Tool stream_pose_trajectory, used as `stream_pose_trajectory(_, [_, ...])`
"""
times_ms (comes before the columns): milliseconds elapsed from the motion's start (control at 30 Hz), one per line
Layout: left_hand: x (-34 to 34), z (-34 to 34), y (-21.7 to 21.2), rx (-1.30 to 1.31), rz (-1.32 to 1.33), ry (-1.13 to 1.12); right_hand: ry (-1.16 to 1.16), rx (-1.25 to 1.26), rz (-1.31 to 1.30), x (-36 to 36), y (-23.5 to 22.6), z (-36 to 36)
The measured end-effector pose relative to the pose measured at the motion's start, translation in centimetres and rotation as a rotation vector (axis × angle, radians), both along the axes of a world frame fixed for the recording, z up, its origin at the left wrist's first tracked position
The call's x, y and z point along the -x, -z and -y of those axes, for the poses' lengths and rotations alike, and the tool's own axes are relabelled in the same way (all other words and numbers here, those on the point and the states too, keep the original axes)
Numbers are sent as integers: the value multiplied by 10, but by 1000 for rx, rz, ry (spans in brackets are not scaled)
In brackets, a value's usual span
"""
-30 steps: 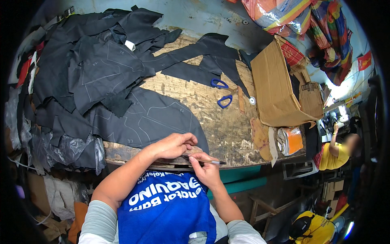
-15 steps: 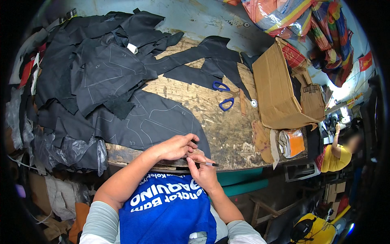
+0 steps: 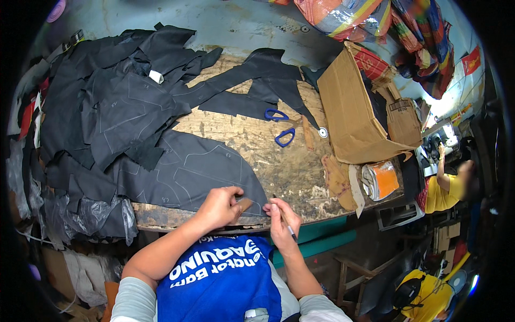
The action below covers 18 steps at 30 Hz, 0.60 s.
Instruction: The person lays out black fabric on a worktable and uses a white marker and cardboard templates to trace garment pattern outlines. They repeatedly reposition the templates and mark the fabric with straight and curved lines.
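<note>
A dark grey leather-like sheet (image 3: 161, 180) with pale drawn outlines lies flat along the table's near edge. My left hand (image 3: 217, 208) is over its lower right part, fingers curled together; a small tan shape shows at the fingertips, too blurred to name. Just off the sheet's right end, my right hand (image 3: 281, 219) grips a slim pen (image 3: 292, 232), its dark end slanting down toward my wrist. Blue-handled scissors (image 3: 292, 130) rest on the wood farther off, beside a narrow brown strip (image 3: 307, 133).
Piled dark sheets (image 3: 107, 91) cover the table's left side. An open cardboard box (image 3: 343, 107) stands at the right, with brown pattern pieces (image 3: 338, 182) and an orange-and-white bundle (image 3: 383, 181) nearer. A person in yellow (image 3: 442, 193) sits at far right.
My hands have drawn apart: the left has shifted left, and the right has moved right off the sheet's edge, turning the pen more upright. The whole view has shifted slightly.
</note>
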<state>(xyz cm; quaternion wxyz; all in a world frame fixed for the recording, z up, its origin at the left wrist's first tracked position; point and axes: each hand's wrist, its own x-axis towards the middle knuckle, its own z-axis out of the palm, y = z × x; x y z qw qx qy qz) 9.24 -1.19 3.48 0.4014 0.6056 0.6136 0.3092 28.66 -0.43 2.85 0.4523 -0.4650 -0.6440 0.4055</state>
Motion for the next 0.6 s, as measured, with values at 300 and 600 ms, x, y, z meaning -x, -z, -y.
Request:
stream_pose_trajectory(300, [-3, -30, 4, -214, 370, -343, -25, 288, -254, 21, 16, -41])
stream_pose_trajectory(600, [-10, -18, 7, -229, -513, -154, -33, 95, 156, 15, 10, -46])
